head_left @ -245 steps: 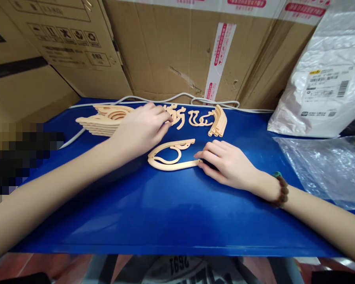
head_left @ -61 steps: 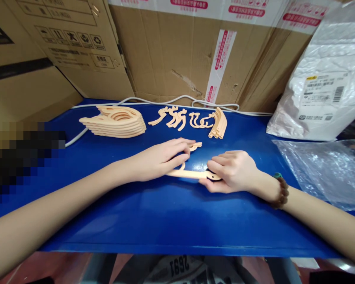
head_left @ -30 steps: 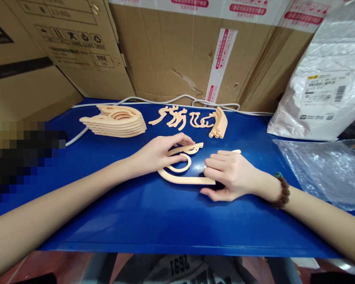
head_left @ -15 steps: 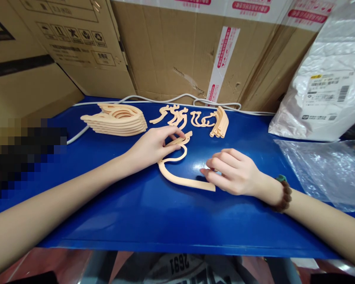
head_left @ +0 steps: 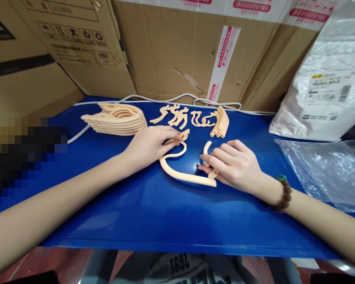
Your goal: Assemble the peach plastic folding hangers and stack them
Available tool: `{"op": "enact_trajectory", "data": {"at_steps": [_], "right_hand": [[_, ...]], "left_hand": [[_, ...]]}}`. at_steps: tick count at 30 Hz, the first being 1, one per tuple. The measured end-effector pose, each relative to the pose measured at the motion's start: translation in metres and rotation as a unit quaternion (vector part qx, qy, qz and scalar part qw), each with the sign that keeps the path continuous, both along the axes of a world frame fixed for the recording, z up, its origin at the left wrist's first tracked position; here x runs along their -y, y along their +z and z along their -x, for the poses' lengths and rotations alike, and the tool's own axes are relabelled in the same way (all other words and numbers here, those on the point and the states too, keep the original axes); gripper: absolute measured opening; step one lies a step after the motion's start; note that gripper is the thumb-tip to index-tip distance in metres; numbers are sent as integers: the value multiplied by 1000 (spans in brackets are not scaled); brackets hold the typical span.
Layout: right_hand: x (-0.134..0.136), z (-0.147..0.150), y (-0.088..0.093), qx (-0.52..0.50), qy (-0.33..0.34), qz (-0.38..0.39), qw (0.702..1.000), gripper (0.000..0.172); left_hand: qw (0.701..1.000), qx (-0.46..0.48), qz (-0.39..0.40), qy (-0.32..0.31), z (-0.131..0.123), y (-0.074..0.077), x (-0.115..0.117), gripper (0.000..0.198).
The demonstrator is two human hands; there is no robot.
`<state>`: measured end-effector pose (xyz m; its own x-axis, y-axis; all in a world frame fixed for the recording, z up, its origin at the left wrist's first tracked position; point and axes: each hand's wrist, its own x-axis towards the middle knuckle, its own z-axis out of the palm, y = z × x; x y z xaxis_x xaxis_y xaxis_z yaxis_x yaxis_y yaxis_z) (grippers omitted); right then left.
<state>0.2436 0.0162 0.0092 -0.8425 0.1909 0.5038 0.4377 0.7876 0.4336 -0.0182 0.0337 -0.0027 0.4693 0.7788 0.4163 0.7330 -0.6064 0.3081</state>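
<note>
My left hand (head_left: 159, 142) is closed, thumb and fingers pinching the upper end of a curved beige plastic frame (head_left: 185, 177). That frame has a rounded loop and a long bowed arm reaching right over the blue table. My right hand (head_left: 235, 163) is closed on a small curved beige piece (head_left: 207, 149). Part of the small piece is hidden by the fingers. Its flat holed end (head_left: 213, 174) shows below them, at the tip of the bowed arm; whether the two are joined I cannot tell.
Behind my left hand lies a stack of beige frames (head_left: 118, 122). Several loose curved pieces (head_left: 177, 115) and a bundle of arms (head_left: 221, 123) are farther back. A white cable (head_left: 165, 98) runs along cardboard boxes (head_left: 171, 51). To the right are a white bag (head_left: 319, 94) and clear plastic (head_left: 322, 169).
The small curved piece in my right hand has come into view, its holed end now at the bowed arm's tip. The arm's tip has risen slightly. My left hand keeps its hold.
</note>
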Motion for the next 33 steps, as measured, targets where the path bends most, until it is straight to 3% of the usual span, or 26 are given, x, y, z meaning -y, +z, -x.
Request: {"op": "enact_trajectory", "data": {"at_steps": [5,9,13,18,23,27,33], "right_hand": [[-4,0,2,33,28,98,994,25],[-6,-1,3,44,66,214,974,34],[-8,0,1,41,77,274,958,32],[-9,-1,1,21,93,298,950,42],[-5,-1,4,6,125,334,934,29],[-2,1,6,28,112,325,939,50],[0,2,5,62,125,279,950,32]], "left_hand": [[997,-58,-31,28,-1,2,2,20],[996,-73,-38,37,0,2,3,22],[995,-80,-45,34,0,1,2,25],[996,-75,-44,18,-1,-1,1,26],[995,-87,-41,20,-2,0,2,25],[994,-96,-45,24,-2,0,2,25],[993,-108,-48,29,-4,-1,2,26]]}}
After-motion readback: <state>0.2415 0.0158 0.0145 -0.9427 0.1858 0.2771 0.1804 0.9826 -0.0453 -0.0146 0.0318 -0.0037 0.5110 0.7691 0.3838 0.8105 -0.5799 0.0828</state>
